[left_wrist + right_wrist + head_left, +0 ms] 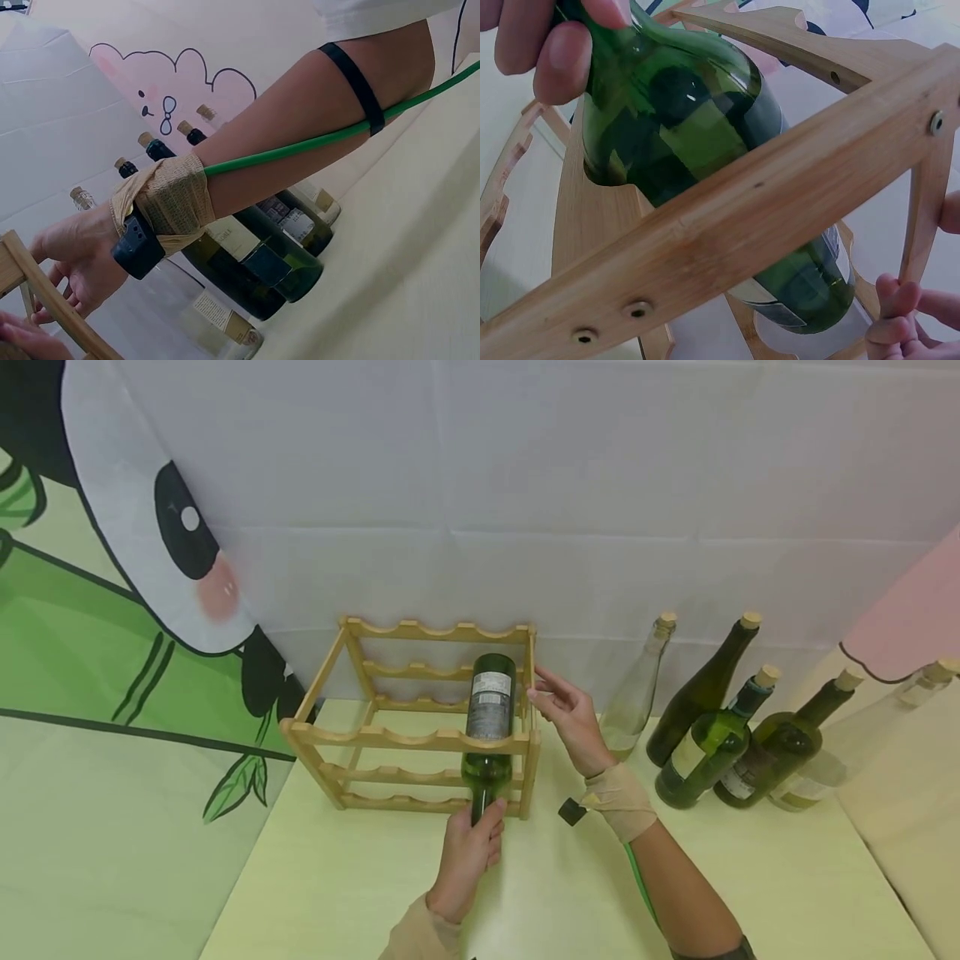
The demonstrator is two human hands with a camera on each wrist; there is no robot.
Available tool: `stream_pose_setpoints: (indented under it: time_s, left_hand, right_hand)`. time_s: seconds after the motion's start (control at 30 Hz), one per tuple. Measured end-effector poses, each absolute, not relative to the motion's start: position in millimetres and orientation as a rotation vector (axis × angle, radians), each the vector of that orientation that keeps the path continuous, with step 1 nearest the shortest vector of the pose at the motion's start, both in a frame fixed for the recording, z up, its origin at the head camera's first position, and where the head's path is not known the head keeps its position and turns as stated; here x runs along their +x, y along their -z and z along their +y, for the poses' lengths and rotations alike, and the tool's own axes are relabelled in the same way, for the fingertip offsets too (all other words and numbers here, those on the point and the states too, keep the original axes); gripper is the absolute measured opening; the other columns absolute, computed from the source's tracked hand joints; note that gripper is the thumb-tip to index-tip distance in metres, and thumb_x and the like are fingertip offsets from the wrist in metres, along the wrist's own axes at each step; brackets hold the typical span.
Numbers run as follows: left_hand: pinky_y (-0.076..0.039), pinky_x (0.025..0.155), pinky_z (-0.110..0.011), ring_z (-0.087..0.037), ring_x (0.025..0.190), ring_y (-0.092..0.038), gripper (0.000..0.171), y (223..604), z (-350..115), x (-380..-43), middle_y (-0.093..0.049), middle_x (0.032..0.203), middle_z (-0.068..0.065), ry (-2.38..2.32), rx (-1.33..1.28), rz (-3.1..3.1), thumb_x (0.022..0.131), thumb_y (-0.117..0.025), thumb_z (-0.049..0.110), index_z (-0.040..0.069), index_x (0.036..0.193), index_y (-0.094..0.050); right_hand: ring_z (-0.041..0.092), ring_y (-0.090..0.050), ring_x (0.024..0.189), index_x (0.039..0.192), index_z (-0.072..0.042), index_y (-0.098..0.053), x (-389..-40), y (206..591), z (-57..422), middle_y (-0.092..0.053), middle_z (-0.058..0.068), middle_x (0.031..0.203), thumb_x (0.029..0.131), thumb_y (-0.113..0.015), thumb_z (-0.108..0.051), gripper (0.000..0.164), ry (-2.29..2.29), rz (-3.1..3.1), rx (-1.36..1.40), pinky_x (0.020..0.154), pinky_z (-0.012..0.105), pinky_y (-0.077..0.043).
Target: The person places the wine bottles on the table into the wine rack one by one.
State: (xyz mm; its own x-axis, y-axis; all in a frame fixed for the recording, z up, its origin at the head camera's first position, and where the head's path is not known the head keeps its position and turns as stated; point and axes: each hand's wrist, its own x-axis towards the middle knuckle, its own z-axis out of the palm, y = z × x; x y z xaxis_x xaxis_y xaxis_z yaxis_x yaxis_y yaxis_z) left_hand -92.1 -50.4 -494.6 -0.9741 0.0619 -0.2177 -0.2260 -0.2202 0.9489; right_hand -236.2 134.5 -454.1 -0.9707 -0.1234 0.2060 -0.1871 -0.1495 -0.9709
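A green wine bottle [491, 706] with a pale label lies in the right end of a wooden wine rack [405, 740]. It passes beneath the front top rail, its base to the back and its neck towards me. Around the neck, my left hand [468, 852] curls its fingers. My right hand [566, 714] pinches the rack's rear right upright; in the right wrist view, that hand's fingers [900, 300] wrap the post. Close to the camera there, the bottle's shoulder [675, 97] shows behind a side rail. Whether the bottle rests fully on the rails I cannot tell.
Right of the rack stand several corked bottles: a clear one [633, 693], a dark one [701, 693], green ones [705, 752] and another clear one [847, 752]. A patterned cloth [480, 485] hangs behind the pale table [360, 885]. A green cable [300, 146] runs along the right forearm.
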Motion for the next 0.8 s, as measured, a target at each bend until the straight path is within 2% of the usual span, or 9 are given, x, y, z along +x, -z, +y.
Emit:
stream_pose_setpoints:
  time_s: [0.63, 0.8]
  left_hand:
    - [-0.03, 0.047, -0.019, -0.005, 0.05, -0.035, 0.032, 502, -47, -113, -0.043, 0.063, 0.006, -2.292, -0.197, 1.917, 0.106, -0.068, 0.025, 0.012, 0.082, -0.051]
    - [-0.031, 0.047, -0.019, -0.005, 0.05, -0.035, 0.032, 503, -48, -118, -0.044, 0.062, 0.006, -2.28, -0.209, 1.933, 0.105, -0.067, 0.025, 0.012, 0.081, -0.052]
  right_hand:
    - [0.009, -0.058, 0.09, 0.158, -0.004, -0.052, -234, 452, 134, -0.059, 0.023, 0.135, 0.106, -0.067, -0.013, 0.054, -2.323, -2.013, 0.355, 0.081, 0.025, -0.045]
    - [0.008, -0.058, 0.089, 0.158, -0.002, -0.05, -234, 453, 134, -0.061, 0.019, 0.132, 0.106, -0.067, -0.011, 0.055, -2.314, -2.016, 0.358, 0.081, 0.024, -0.045]
